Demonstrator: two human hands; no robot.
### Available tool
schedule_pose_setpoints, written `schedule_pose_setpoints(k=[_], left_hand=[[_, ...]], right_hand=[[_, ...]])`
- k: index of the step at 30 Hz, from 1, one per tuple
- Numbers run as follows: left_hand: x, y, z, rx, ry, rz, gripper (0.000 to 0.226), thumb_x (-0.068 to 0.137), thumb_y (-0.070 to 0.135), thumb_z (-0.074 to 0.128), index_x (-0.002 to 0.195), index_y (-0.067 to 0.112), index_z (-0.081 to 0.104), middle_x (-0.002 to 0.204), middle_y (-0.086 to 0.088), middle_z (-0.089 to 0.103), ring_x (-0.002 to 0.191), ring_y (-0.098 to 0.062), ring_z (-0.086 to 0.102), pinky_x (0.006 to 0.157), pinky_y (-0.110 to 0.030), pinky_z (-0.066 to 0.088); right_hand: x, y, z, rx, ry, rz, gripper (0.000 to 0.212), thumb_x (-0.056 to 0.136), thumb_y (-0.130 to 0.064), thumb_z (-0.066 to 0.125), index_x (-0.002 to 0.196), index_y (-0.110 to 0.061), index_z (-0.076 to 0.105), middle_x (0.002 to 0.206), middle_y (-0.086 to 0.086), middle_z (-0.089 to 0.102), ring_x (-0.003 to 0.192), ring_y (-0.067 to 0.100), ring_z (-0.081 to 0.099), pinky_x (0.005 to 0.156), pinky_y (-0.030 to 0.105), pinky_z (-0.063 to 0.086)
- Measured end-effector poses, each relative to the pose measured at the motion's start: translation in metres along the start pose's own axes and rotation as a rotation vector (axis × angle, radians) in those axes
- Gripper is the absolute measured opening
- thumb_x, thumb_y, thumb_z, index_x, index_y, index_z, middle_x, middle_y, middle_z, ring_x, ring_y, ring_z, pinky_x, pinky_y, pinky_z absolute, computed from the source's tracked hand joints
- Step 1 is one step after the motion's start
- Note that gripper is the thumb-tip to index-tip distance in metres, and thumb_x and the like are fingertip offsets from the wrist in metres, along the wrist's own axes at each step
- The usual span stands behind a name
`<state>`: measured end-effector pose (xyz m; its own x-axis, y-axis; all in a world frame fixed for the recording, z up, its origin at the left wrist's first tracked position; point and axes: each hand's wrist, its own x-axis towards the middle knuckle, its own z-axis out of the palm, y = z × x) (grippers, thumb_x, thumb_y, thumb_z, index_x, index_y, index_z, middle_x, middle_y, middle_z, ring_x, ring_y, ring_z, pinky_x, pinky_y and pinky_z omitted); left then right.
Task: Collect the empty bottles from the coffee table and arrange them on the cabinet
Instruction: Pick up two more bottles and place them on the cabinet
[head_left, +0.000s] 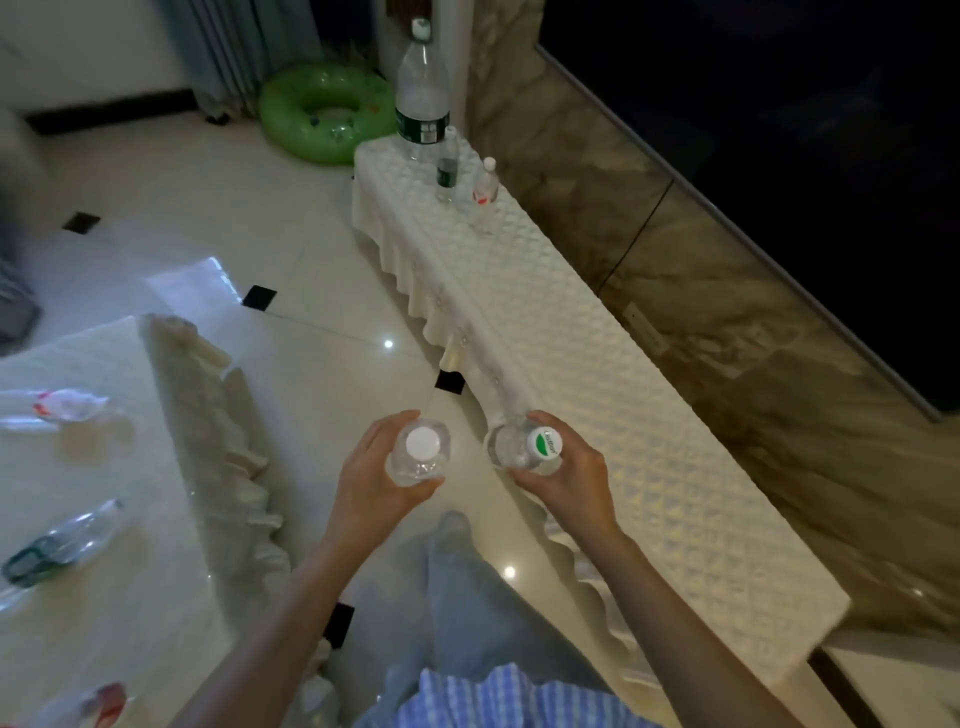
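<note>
Two bottles held upright: left hand (382, 480) grasps white-capped bottle (420, 453); right hand (563, 478) grasps green-capped bottle (527, 447), cabinet (597, 374) beyond it.

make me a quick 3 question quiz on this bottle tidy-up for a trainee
1. True or false: each hand holds a bottle.
2. How many bottles stand on the cabinet? A) one B) three C) five
3. Which hand holds the green-capped bottle?

Key
1. True: the left hand grips the white-capped bottle, the right hand the green-capped bottle.
2. B: the big bottle, the dark-label bottle and the red-label bottle.
3. The right hand.
</note>
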<state>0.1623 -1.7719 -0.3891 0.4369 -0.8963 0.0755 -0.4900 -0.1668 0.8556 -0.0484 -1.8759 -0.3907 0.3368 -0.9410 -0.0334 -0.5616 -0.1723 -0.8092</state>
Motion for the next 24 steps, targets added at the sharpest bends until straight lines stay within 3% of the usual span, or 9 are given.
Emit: schedule_pose_setpoints(k=[4,9,13,17,20,24], left_hand=[[0.065,0.001,-0.004,0.023,0.006,-0.031,0.073,0.059,0.02,0.086,0.12,0.034,0.049,0.116,0.015,0.054,0.099,0.007,0.049,0.081,-0.005,0.037],[0.143,0.002,-0.008,-0.003,0.009,-0.042,0.072,0.061,0.017,0.086,0.125,0.02,0.052,0.119,0.007,0.056,0.106,-0.005,0.053,0.09,-0.019,0.041],[0.204,-0.003,-0.006,-0.023,-0.009,-0.06,0.074,0.06,0.015,0.086,0.124,0.021,0.052,0.116,0.008,0.056,0.104,-0.002,0.052,0.088,-0.007,0.037],[0.271,-0.019,-0.005,-0.05,-0.066,-0.004,0.072,0.057,0.013,0.087,0.12,0.022,0.053,0.115,0.012,0.056,0.103,0.007,0.051,0.087,-0.003,0.035],[0.326,-0.03,-0.003,-0.087,-0.123,0.038,0.072,0.058,0.014,0.087,0.12,0.025,0.052,0.115,0.016,0.055,0.105,0.01,0.049,0.089,-0.004,0.036],[0.396,-0.039,0.003,-0.088,-0.21,0.081,0.069,0.057,0.015,0.087,0.119,0.02,0.055,0.116,0.016,0.055,0.108,-0.001,0.051,0.091,-0.008,0.037]], right_hand=[[0.068,-0.006,0.008,0.008,-0.028,-0.006,0.061,0.062,-0.031,0.084,0.112,-0.048,0.054,0.103,-0.036,0.057,0.1,-0.011,0.055,0.084,0.009,0.044],[0.147,-0.015,0.012,0.009,-0.069,0.004,0.056,0.066,-0.033,0.083,0.115,-0.038,0.057,0.108,-0.024,0.061,0.099,-0.012,0.055,0.083,0.003,0.042],[0.2,-0.022,0.016,0.043,-0.084,0.06,0.053,0.068,-0.035,0.081,0.116,-0.035,0.058,0.11,-0.017,0.064,0.101,0.001,0.06,0.089,0.022,0.05],[0.253,-0.029,0.027,0.054,-0.035,0.102,0.046,0.069,-0.034,0.079,0.11,-0.036,0.06,0.104,-0.017,0.066,0.097,0.001,0.061,0.084,0.023,0.051],[0.292,-0.032,0.036,0.058,0.008,0.144,0.041,0.07,-0.03,0.08,0.108,-0.031,0.062,0.102,-0.014,0.067,0.096,0.003,0.062,0.085,0.033,0.053],[0.338,-0.039,0.043,0.057,0.125,0.21,0.05,0.066,-0.027,0.083,0.109,-0.04,0.061,0.107,-0.017,0.066,0.099,0.001,0.061,0.088,0.027,0.05]])
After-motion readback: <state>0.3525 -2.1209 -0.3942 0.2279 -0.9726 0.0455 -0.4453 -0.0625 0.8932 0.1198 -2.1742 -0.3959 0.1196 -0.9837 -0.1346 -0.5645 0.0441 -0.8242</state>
